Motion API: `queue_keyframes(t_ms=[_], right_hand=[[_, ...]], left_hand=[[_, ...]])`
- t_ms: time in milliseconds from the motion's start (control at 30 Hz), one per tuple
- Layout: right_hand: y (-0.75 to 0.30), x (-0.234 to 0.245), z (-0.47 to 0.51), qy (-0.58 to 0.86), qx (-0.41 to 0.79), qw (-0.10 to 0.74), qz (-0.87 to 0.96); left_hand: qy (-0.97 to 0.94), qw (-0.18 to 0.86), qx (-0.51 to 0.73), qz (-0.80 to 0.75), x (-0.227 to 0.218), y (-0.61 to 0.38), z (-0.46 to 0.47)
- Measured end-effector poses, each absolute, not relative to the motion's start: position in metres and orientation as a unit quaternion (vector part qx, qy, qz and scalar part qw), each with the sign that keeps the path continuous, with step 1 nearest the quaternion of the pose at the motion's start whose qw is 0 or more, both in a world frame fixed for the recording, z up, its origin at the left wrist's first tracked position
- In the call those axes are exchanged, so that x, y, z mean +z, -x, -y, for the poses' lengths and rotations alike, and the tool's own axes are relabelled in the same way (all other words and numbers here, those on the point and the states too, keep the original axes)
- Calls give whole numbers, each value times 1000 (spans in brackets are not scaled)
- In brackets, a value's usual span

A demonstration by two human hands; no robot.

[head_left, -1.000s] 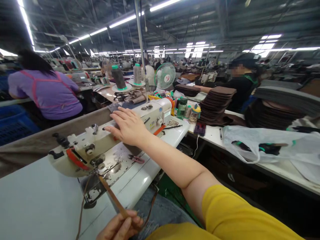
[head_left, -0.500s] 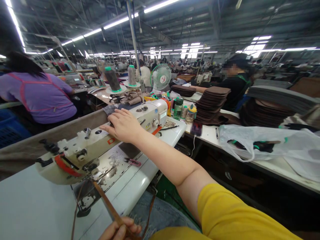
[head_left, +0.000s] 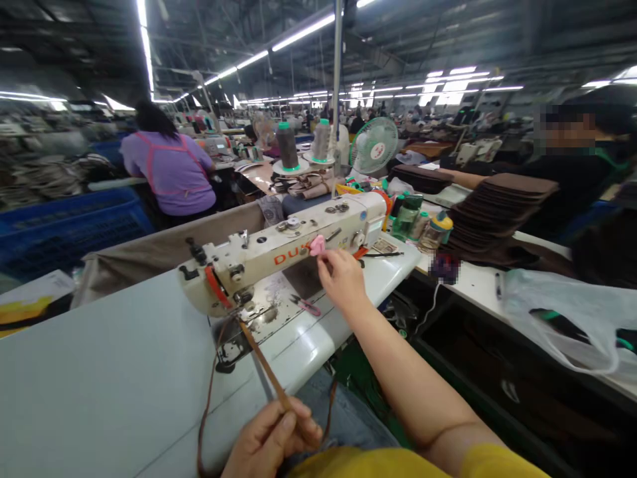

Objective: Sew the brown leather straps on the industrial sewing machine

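A narrow brown leather-like strip (head_left: 266,365) runs from under the presser foot of a white sewing machine (head_left: 279,245) down to my left hand (head_left: 281,435). My left hand is closed, pinching the strip between thumb and fingers at the bottom of the view. At the front face of the machine's arm, beside the red lettering, my right hand (head_left: 343,275) is closed with its fingertips on a small pink piece (head_left: 317,245). What that piece is, I cannot make out. Pink-handled thread snips (head_left: 305,305) lie on the machine bed below.
Thread cones (head_left: 287,146) and a green fan (head_left: 375,146) stand behind the machine. To the right are a green bottle (head_left: 407,218), a stack of dark brown pieces (head_left: 497,212) and a plastic bag (head_left: 562,312). Co-workers sit at left and right. A blue crate (head_left: 74,226) is at left.
My right hand has come off the top of the machine arm and down to its front face, at the pink piece. My left hand keeps hold of the strip. The view has turned left.
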State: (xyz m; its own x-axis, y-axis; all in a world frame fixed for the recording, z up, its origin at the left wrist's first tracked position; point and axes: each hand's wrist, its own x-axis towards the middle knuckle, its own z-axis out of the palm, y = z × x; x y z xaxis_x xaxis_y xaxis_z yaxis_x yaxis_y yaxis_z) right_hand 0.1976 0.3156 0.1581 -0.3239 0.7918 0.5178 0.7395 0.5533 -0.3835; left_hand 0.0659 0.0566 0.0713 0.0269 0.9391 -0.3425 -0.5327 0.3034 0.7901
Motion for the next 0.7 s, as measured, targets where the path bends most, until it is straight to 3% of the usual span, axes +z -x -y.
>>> queue_keyframes(t_ms=[167,333,700], right_hand=[[-201,106,-297,469,81,220,852],[-194,86,-287,460,65,131,876],[-192,81,-284,410,-23,55,910]], left_hand=[[-249,680,551,-415,73,-70,-60],[-240,695,549,-397,70,-69,-60],[-239,689,542,-417,74,-66,-56]])
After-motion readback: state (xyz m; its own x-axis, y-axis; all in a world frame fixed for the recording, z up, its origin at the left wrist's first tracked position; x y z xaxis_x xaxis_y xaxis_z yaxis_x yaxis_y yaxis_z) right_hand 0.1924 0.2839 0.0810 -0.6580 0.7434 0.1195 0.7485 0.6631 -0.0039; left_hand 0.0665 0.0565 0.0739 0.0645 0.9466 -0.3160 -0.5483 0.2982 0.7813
